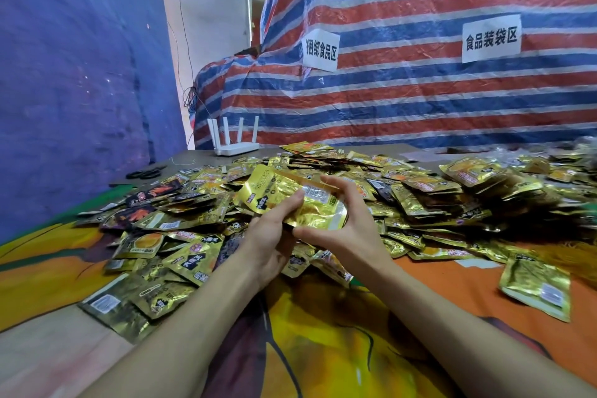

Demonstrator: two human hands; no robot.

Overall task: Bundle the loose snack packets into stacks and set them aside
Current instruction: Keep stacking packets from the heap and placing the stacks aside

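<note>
Can't count how many packets are in the held stack [290,200]. The edges blur together, and the fingers underneath it are hidden. The big pile of loose packets [420,191] smears out and gets cut off at the right edge of the frame, so no idea how far it goes.

The left hand [274,242] has its grip clamped on the stack from the near-left side, thumb pressed flat on the top face. The right hand [350,229] has its grip on the same stack, thumb at the near corner and fingers curled over the far edge.

The stack is held just above the pile, over the middle of the worktop [339,349]. It's tilted, long axis running from upper left down to lower right, with the back side and its white label facing up.
</note>
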